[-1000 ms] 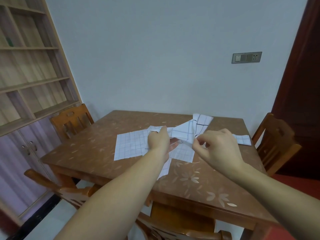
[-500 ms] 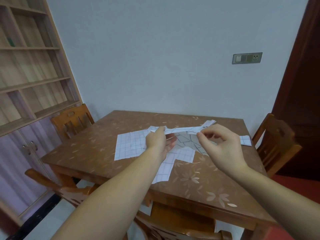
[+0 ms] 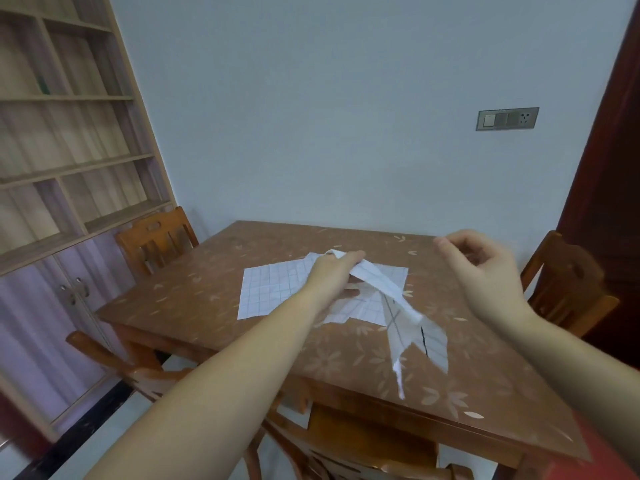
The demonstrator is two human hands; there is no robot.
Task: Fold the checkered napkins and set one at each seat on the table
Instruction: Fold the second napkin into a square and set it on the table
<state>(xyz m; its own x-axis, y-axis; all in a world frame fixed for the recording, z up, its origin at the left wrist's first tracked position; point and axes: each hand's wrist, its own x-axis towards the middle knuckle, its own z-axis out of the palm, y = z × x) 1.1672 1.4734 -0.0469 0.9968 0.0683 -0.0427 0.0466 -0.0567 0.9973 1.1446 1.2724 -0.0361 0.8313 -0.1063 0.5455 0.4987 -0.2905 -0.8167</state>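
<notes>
White checkered napkin (image 3: 377, 282) hangs from the left hand (image 3: 332, 275) at the middle of the frame. The grip there is closed: fingers and thumb pinch the napkin's upper end. The rest trails down to the lower right above the surface (image 3: 194, 296), creased and blurred, with its tip near the front edge. The right hand (image 3: 485, 271) is raised at the right of the frame, well apart from the napkin. Its fingers are loosely curled with a gap to the thumb, and it has hold of nothing.

The step in hand looks like the folding of this one napkin, at an early point, since the cloth is neither flat nor squared. The next move probably calls for the free hand to catch the loose lower end so that both hands can bring the edges together. After that the fold would be pressed on the wood and carried to a seat.

Counted: one napkin is in hand. More flat sheets (image 3: 273, 289) lie spread at the centre of the surface under the left wrist. They overlap, so I cannot tell whether there are one, two or more. No folded napkin shows at any seat. Four wooden chairs (image 3: 156, 237) show in part: one at middle left, one at the right edge, one at lower left and one at bottom centre. There are also one bookshelf (image 3: 69, 133) at upper left and one switch plate (image 3: 507, 118) at upper right.
</notes>
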